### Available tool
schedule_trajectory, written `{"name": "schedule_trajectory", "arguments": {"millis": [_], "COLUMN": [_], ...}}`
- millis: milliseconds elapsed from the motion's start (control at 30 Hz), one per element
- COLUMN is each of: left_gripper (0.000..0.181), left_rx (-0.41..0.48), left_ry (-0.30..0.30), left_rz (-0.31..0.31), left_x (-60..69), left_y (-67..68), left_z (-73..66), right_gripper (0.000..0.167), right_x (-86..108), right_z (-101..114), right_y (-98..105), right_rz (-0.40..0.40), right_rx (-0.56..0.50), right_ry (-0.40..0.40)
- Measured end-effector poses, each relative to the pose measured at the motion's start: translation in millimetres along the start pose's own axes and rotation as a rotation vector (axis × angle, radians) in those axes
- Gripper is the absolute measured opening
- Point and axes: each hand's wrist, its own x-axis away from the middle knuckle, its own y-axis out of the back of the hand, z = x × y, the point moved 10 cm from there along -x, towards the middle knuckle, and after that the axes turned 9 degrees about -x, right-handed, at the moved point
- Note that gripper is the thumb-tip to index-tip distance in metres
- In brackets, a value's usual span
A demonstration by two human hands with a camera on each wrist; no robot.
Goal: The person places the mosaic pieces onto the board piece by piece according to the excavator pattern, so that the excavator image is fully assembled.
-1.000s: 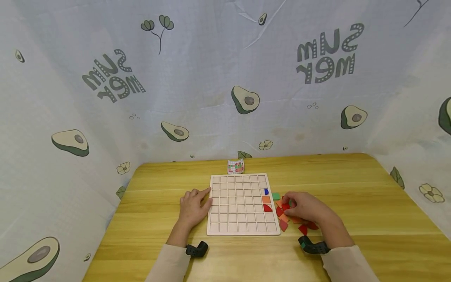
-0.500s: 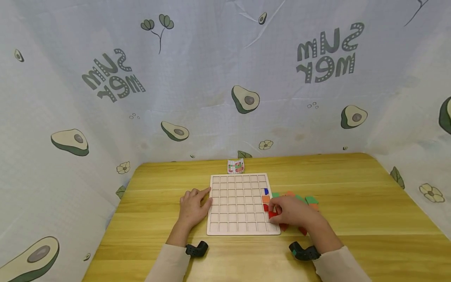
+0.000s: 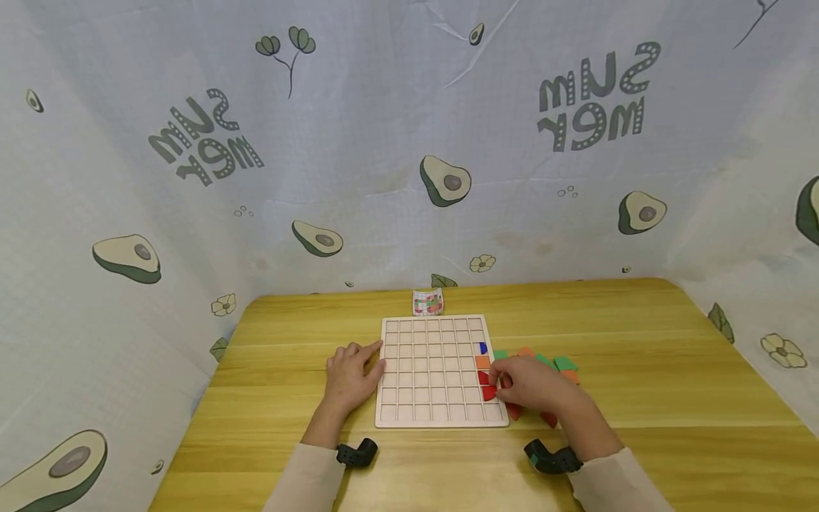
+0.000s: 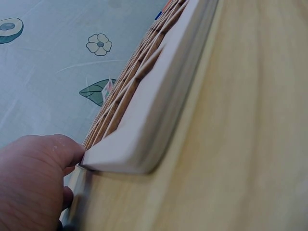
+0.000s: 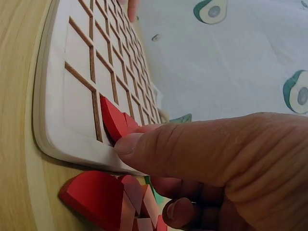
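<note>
A pale wooden grid board [image 3: 422,419] lies on the table. My left hand [image 3: 350,377] rests at its left edge, with thumb and index finger touching the rim. At the right-hand column my right hand [image 3: 534,384] pinches a red quarter-circle tile [image 5: 113,119] between thumb and index finger. That tile sits tilted, partly in a cell, in the right wrist view. Just beyond it lies another red tile [image 3: 483,377]. Farther up the same column are an orange square tile [image 3: 483,362] and a blue tile [image 3: 483,348].
Loose tiles lie right of the board, among them a green one [image 3: 566,363] and a red one [image 5: 94,195]; my right hand covers part of the pile. A small pattern card [image 3: 428,303] stands behind the board. A printed cloth [image 3: 384,142] hangs behind the table [image 3: 307,313].
My right hand has moved left from the loose pile to the board, bringing a red quarter-circle tile into the right column. Over the last half second the tile shifted slightly left. My left hand stayed put.
</note>
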Motion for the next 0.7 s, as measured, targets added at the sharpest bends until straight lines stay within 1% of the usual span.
{"name": "schedule_trajectory", "arguments": {"millis": [233, 333, 500, 700], "left_gripper": [0.043, 0.044, 0.044, 0.044], "left_rx": [0.0, 0.002, -0.002, 0.0], "left_ry": [-0.007, -0.001, 0.01, 0.008], "left_rz": [-0.006, 0.0, 0.008, 0.009], "left_x": [0.2, 0.1, -0.7, -0.7], "left_y": [0.5, -0.4, -2.0, -2.0], "left_z": [-0.1, 0.4, 0.9, 1.3], "right_gripper": [0.011, 0.012, 0.013, 0.014], "right_x": [-0.5, -0.7, -2.1, -3.3], "right_z": [-2.0, -3.2, -3.5, -4.8], "right_y": [2.1, 1.7, 0.7, 0.4], "right_rz": [-0.026, -0.025, -0.024, -0.024], "right_rx": [0.016, 0.014, 0.019, 0.022], "right_ry": [-0.022, -0.032, -0.027, -0.036]}}
